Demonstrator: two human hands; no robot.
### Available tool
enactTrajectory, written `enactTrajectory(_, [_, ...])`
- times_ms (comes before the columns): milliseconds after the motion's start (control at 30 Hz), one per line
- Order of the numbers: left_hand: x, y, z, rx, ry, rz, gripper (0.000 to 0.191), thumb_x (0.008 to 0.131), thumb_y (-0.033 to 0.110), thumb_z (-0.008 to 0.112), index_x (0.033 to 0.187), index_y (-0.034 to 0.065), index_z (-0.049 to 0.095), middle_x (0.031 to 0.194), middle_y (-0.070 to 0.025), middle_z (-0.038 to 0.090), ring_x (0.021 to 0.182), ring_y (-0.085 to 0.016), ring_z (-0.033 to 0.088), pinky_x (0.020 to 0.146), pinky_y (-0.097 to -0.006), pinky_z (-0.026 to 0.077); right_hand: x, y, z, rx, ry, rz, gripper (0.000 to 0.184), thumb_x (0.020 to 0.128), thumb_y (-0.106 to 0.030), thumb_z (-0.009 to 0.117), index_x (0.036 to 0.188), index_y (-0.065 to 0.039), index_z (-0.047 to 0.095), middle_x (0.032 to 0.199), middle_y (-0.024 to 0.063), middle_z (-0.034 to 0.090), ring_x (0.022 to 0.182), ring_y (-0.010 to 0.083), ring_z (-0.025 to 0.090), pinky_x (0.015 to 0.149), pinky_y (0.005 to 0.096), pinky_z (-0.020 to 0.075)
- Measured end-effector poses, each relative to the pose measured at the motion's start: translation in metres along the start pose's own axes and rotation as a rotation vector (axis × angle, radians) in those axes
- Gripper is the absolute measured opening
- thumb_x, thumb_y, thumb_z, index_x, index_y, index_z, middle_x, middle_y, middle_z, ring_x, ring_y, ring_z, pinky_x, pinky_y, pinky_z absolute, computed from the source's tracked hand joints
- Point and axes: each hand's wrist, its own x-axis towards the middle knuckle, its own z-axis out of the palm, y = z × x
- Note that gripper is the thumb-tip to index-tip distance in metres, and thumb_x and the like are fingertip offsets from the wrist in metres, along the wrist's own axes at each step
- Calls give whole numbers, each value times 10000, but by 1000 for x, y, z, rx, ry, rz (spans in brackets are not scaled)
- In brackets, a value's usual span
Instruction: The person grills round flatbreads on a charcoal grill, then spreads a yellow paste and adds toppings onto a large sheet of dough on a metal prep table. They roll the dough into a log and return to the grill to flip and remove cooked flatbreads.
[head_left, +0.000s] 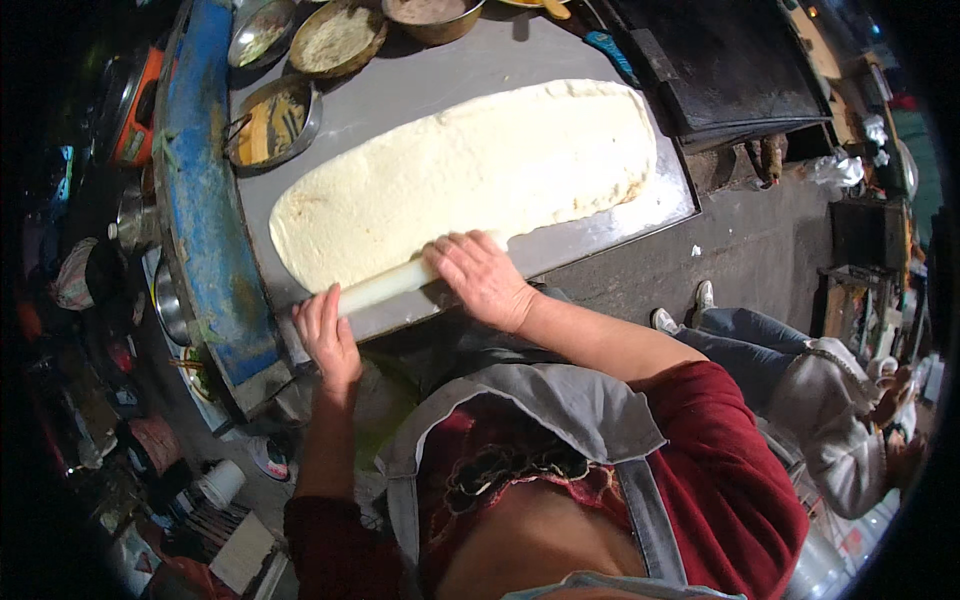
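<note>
A long, flattened slab of pale dough (465, 165) lies across the grey metal worktop (420, 82). Along its near edge rests a whitish rolling pin (386, 286). My left hand (328, 330) is on the pin's left end, fingers pointing away from me. Farther right, my right hand (480, 277) lies over the pin with the fingers curled across it, hiding its right part. The dough's left end is rounded, and its right end shows a few brownish patches near the rim.
Metal bowls of powder (337, 37) line the far edge; a pan of yellowish paste (271, 127) with a utensil stands left. A blue-handled tool (611, 52) lies beside a black griddle (735, 67). A blue-painted ledge (206, 187) borders the left. Another person (817, 405) is at right.
</note>
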Motion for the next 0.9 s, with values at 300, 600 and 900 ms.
enactTrajectory(300, [84,104,13,-271,-75,23,391,786,-25,580,1171,23,625,1073,-129,589,1035,-305,521,926,-393,384,-34,104,-117,-44,79,56,393,746,-60,614,1138,-61,602,941,56,598,905,196,580,839,345,457])
enactTrajectory(600, [247,99,122,191,-174,28,518,969,298,459,1362,-35,403,1338,-226,487,1264,-359,426,1070,-454,312,37,252,-86,-323,-18,298,662,966,-526,337,1335,16,427,1399,189,436,1321,323,387,1092,398,320])
enactTrajectory(900, [225,110,128,257,-26,84,541,975,272,439,1413,-27,336,1368,-226,454,1286,-350,404,1107,-454,271,14,239,-85,-402,-8,299,735,960,-593,179,1433,-49,322,1493,144,320,1414,287,230,1160,449,164])
